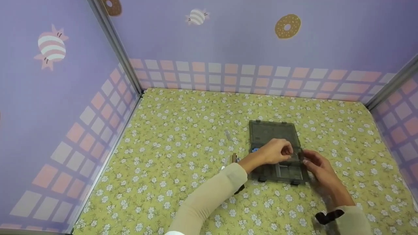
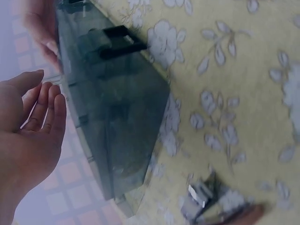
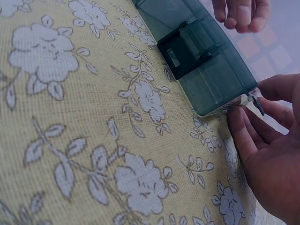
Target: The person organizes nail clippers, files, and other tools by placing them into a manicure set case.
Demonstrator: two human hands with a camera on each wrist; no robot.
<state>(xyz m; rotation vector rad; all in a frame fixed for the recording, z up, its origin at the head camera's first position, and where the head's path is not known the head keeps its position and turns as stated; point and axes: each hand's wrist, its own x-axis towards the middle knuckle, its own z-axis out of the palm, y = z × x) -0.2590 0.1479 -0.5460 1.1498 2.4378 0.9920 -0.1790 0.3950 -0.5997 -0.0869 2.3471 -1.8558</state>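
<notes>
A dark translucent plastic storage box (image 1: 274, 132) lies on the flowered cloth with its lid opened away from the person. My left hand (image 1: 277, 151) hovers over the box's tray, fingers loosely curled. In the left wrist view no object shows between the thumb and fingertips of the left hand (image 2: 35, 112). At the box's right end, my right hand (image 1: 321, 166) grips the side wall. The right wrist view shows the right hand (image 3: 272, 140) with thumb and fingers about the corner of the box (image 3: 211, 84). A blue item (image 1: 255, 150) lies in a left compartment; the left forearm hides part of the tray.
Left of the box lie a small brown item (image 1: 234, 157) and a shiny metal piece (image 2: 199, 197), too blurred to name. A clear strip (image 1: 227, 134) lies farther back on the cloth (image 1: 176, 130). Patterned purple walls (image 1: 228, 39) enclose the table at the back and sides.
</notes>
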